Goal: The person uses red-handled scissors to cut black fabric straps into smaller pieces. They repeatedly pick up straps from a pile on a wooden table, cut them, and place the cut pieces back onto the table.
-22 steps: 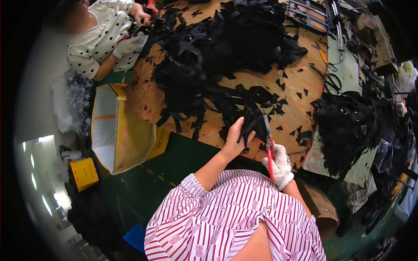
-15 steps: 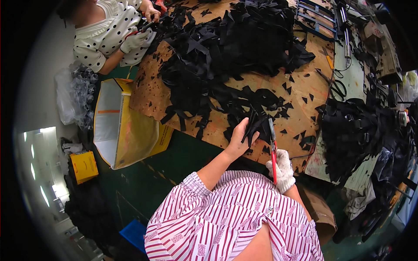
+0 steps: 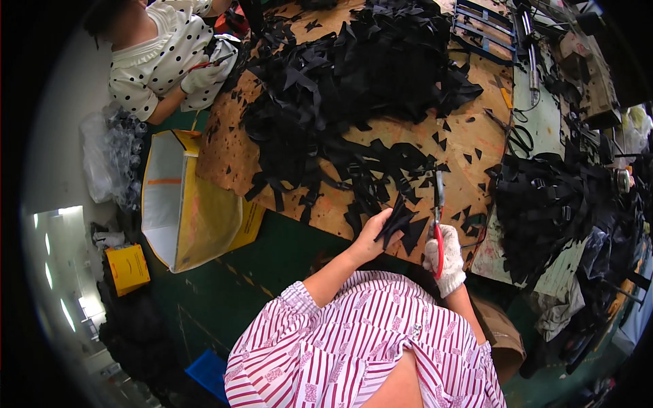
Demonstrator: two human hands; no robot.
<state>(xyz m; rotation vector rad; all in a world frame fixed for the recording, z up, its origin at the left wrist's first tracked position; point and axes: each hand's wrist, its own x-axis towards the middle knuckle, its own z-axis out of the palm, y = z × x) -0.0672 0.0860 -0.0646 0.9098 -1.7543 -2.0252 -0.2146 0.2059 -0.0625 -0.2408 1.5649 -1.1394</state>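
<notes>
Near the front edge of the wooden board (image 3: 469, 122), my bare left hand (image 3: 371, 239) is closed on a black fabric piece (image 3: 396, 223) with pointed ends. My right hand (image 3: 445, 265), in a white knit glove, grips red-handled scissors (image 3: 439, 194), their metal blades pointing up the board, to the right of the piece and apart from it. Black straps with buckles and small triangular scraps lie just beyond my hands, below a large heap of black cut fabric (image 3: 354, 68).
A co-worker (image 3: 160, 61) at upper left holds red-handled scissors. A yellow bag (image 3: 228, 224), yellow box (image 3: 128, 270) and blue item (image 3: 207, 374) are left and below. At right are black scissors (image 3: 520, 136), a black strap pile (image 3: 544, 217), metal machinery and a cardboard box (image 3: 503, 333).
My left hand has moved down and right with the fabric. My right hand and scissors have shifted right; the blade tips now sit higher. The co-worker's upper hand has moved up.
</notes>
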